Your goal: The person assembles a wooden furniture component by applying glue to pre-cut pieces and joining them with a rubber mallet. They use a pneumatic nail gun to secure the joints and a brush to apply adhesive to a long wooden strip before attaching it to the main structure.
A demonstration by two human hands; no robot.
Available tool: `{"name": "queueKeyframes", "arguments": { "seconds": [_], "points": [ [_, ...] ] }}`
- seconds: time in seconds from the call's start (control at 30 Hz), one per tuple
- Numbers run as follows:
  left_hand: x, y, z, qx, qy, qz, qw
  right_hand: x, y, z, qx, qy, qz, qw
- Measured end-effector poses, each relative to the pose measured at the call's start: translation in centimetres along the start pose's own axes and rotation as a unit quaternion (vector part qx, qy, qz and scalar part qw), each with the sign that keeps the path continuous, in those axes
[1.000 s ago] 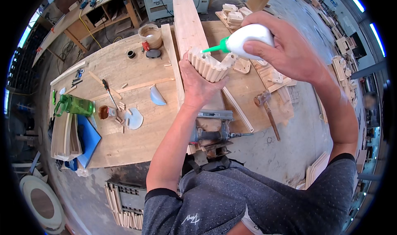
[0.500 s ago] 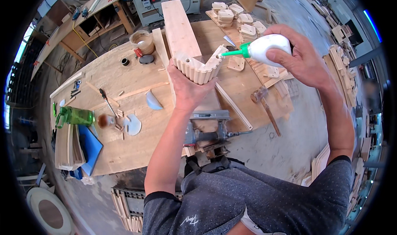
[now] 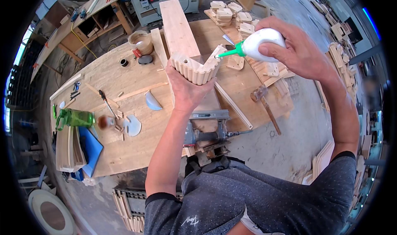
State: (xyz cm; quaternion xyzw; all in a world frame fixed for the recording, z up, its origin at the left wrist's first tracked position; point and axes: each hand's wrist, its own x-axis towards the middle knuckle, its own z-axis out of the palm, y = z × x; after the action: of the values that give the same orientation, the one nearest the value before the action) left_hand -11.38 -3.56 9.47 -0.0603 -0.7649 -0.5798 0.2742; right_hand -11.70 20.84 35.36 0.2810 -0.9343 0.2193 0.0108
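Note:
My left hand [image 3: 188, 90] is wrapped round a pale V-shaped wooden piece [image 3: 198, 72] with a fluted outer face, its two arms pointing away from me. A round hole shows in the top of its left arm. In my right hand [image 3: 295, 53] is a white squeeze bottle [image 3: 264, 44], tipped to the left. Its green nozzle [image 3: 231, 52] reaches the end of the right arm, where a second hole seems to be, with a little white at the tip. Behind the fluted piece lies a long, thick wooden block [image 3: 178, 28].
On the workbench [image 3: 136, 152] lie a wooden mallet [image 3: 264, 109], a screwdriver [image 3: 108, 102], several short dowels [image 3: 119, 114], a green bottle [image 3: 76, 118] and a tub [image 3: 140, 42]. A vise [image 3: 209, 131] sits at the near edge. Shaped wooden blocks [image 3: 224, 15] are stacked at the far right.
My right hand and the squeeze bottle have shifted slightly left and up, with the nozzle more steeply angled at the right arm's end. My left hand holds the fluted piece almost still.

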Motion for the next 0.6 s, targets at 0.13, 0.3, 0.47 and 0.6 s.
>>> {"name": "queueKeyframes", "arguments": {
  "seconds": [0.13,0.3,0.47,0.6],
  "points": [
    [0.0,0.1,-0.1,-0.002,-0.005,-0.005,1.0,0.4,-0.1,0.2,-0.02,0.021,-0.03,0.999],
    [0.0,-0.2,-0.1,0.008,-0.012,-0.007,1.0,-0.2,0.6,0.6,0.007,0.023,-0.028,0.999],
    [0.0,-0.4,0.0,0.008,-0.011,0.003,1.0,-2.1,2.3,1.9,0.13,0.047,0.012,0.99],
    [0.0,-0.2,0.0,-0.012,-0.02,-0.037,0.999,-3.4,3.6,3.5,0.199,0.071,0.03,0.977]
  ]
}}
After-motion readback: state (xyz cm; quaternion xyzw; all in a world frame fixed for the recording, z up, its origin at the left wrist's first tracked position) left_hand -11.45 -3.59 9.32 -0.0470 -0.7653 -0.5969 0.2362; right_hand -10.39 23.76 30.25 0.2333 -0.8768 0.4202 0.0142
